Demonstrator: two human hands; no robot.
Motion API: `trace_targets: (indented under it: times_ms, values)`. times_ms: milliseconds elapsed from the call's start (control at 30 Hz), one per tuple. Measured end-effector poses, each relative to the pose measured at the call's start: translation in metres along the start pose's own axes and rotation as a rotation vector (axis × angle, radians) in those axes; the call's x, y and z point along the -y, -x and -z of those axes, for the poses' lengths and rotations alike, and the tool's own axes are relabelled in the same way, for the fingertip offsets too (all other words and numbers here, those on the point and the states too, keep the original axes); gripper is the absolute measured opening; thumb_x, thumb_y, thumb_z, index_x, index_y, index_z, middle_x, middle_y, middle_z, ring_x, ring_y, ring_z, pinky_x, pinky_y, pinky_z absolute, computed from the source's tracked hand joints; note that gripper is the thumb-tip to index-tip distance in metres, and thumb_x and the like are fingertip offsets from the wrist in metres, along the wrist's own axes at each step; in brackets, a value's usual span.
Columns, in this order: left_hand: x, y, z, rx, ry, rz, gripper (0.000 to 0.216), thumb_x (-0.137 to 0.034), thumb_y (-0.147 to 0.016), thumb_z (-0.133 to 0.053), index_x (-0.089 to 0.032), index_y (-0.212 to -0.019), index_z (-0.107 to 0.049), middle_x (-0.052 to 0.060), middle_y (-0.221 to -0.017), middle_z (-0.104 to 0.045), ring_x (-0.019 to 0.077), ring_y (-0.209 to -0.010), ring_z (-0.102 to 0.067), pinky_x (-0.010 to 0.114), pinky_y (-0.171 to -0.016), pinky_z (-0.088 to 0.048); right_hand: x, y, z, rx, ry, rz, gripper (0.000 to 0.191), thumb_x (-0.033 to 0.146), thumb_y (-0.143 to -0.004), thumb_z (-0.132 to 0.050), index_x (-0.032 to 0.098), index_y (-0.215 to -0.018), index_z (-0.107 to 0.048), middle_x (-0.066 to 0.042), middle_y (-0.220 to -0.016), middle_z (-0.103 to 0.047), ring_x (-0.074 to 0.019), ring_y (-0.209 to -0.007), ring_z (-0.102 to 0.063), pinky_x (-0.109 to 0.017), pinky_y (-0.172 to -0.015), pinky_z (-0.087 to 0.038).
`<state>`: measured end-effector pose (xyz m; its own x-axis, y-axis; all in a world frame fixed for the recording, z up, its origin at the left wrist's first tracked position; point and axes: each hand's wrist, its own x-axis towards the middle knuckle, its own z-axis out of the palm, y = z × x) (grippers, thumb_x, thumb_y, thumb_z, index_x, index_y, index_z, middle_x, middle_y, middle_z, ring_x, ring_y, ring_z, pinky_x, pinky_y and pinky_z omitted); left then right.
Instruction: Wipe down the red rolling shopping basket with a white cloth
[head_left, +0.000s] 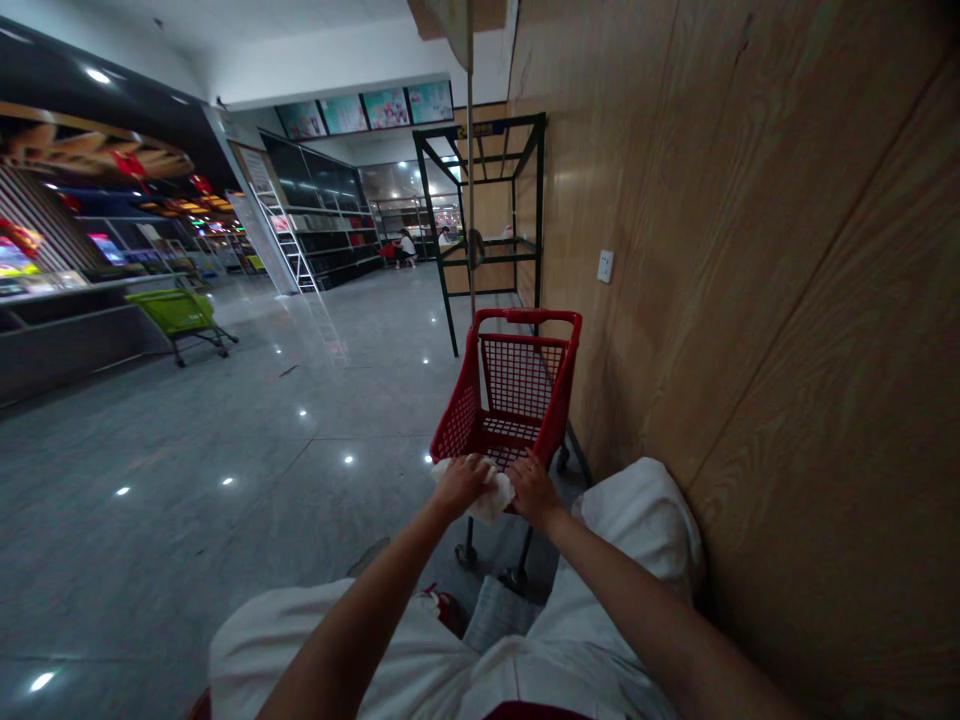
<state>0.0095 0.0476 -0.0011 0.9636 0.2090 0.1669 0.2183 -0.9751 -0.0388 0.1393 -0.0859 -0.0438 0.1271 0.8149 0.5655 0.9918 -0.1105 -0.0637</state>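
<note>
The red shopping cart (456, 420) is moulded plastic, its basket pierced all over by a grid of small openings, with rounded, smooth edges. It stands upright just in front of the person's knees, its long axis running away from them. The raised handle (529, 316), a rounded loop, is at the far end; the side walls slope down from it to the low near end. Dark wheels (466, 555) show beneath the basket.

At the cart's near rim, the left hand (461, 485) is closed over a soft, crumpled white cloth (491, 500), loose folds bulging out between the two hands. The right hand (532, 492) is bent round the same rim, beside the cloth; how tightly it grips, I cannot tell.

The white trousers (637, 510), creased and matte, flank the cart's near end. To the cart's right rises a wall (697, 250) of wood-grained panels. Beyond the cart stands a boxy, dark metal frame (541, 200). Glossy grey floor (300, 520) spreads to its left, with a green cart (172, 312) well apart.
</note>
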Motion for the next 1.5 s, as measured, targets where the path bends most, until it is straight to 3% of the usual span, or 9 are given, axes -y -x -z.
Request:
trace_targets:
  times_ms: [133, 333, 400, 600, 700, 867, 1033, 1333, 1500]
  values:
    - [-0.018, -0.01, -0.004, 0.035, -0.016, -0.029, 0.032, -0.037, -0.087, -0.05, -0.023, -0.115, -0.052, 0.008, -0.113, -0.055, 0.0207, -0.1, -0.054, 0.034, -0.086, -0.043, -0.007, 0.003, 0.004, 0.024, -0.018, 0.038, 0.024, 0.02, -0.078, -0.053, 0.015, -0.099, -0.061, -0.008, -0.09, -0.061, -0.0219, -0.091, -0.052, -0.046, -0.11, -0.025]
    - [0.053, 0.009, 0.013, 0.057, 0.01, -0.006, 0.031, -0.036, -0.084, -0.056, -0.026, -0.114, -0.055, 0.005, -0.112, -0.058, 0.0187, -0.101, -0.055, 0.03, -0.087, -0.042, -0.011, 0.003, 0.014, 0.049, 0.038, 0.074, 0.013, 0.019, -0.083, -0.049, 0.017, -0.089, -0.061, -0.006, -0.088, -0.061, -0.0209, -0.091, -0.053, -0.042, -0.11, -0.027]
    - [0.061, 0.016, 0.016, 0.036, 0.018, 0.027, 0.03, -0.033, -0.085, -0.056, -0.025, -0.114, -0.055, 0.005, -0.115, -0.058, 0.0185, -0.104, -0.054, 0.031, -0.091, -0.04, -0.007, 0.003, 0.013, 0.037, 0.037, 0.064, 0.013, 0.018, -0.083, -0.049, 0.016, -0.089, -0.061, -0.006, -0.088, -0.06, -0.0212, -0.091, -0.054, -0.042, -0.111, -0.026]
    - [-0.008, 0.007, 0.005, -0.031, 0.019, 0.04, 0.048, -0.056, -0.08, -0.054, -0.026, -0.118, -0.053, 0.009, -0.121, -0.053, 0.0249, -0.108, -0.051, 0.039, -0.089, -0.039, -0.003, 0.005, 0.004, 0.0, -0.021, 0.025, 0.016, 0.021, -0.079, -0.051, 0.018, -0.092, -0.06, -0.006, -0.088, -0.06, -0.0224, -0.091, -0.052, -0.048, -0.109, -0.027]
    - [-0.034, -0.006, 0.001, -0.038, -0.001, 0.071, 0.05, -0.062, -0.078, -0.051, -0.021, -0.107, -0.058, 0.01, -0.11, -0.057, 0.0255, -0.098, -0.055, 0.038, -0.084, -0.041, -0.008, 0.006, 0.007, 0.009, -0.028, 0.062, 0.022, 0.027, -0.076, -0.056, 0.017, -0.096, -0.06, -0.007, -0.089, -0.06, -0.023, -0.091, -0.052, -0.048, -0.109, -0.027]
    - [0.002, -0.009, 0.013, 0.061, 0.037, -0.003, 0.038, -0.055, -0.084, -0.048, -0.021, -0.088, -0.064, 0.005, -0.091, -0.061, 0.0178, -0.083, -0.059, 0.029, -0.073, -0.042, -0.015, 0.007, 0.016, 0.016, 0.026, 0.105, 0.015, 0.016, -0.084, -0.046, 0.019, -0.088, -0.06, -0.004, -0.085, -0.06, -0.0195, -0.089, -0.053, -0.042, -0.11, -0.027]
    - [0.052, 0.012, 0.02, 0.005, 0.071, 0.012, 0.033, -0.046, -0.084, -0.054, -0.025, -0.108, -0.061, 0.004, -0.103, -0.062, 0.0168, -0.092, -0.058, 0.028, -0.08, -0.043, -0.009, 0.007, 0.011, -0.021, 0.01, 0.087, 0.01, 0.016, -0.081, -0.049, 0.018, -0.085, -0.058, -0.004, -0.083, -0.058, -0.0197, -0.088, -0.052, -0.043, -0.111, -0.026]
    - [-0.021, -0.006, -0.002, -0.003, -0.011, -0.028, 0.045, -0.06, -0.078, -0.054, -0.02, -0.099, -0.06, 0.008, -0.102, -0.061, 0.0223, -0.092, -0.057, 0.034, -0.079, -0.043, 0.001, 0.009, 0.005, -0.068, -0.035, 0.046, 0.011, 0.02, -0.079, -0.053, 0.018, -0.087, -0.059, -0.005, -0.083, -0.058, -0.0205, -0.088, -0.052, -0.046, -0.11, -0.025]
    - [0.011, 0.001, 0.0, -0.027, 0.0, -0.028, 0.038, -0.056, -0.08, -0.055, -0.022, -0.097, -0.063, 0.005, -0.095, -0.062, 0.0185, -0.087, -0.059, 0.03, -0.077, -0.042, -0.014, 0.009, 0.011, -0.023, 0.008, 0.146, 0.011, 0.016, -0.083, -0.049, 0.019, -0.085, -0.059, -0.003, -0.084, -0.059, -0.0183, -0.088, -0.053, -0.043, -0.109, -0.029]
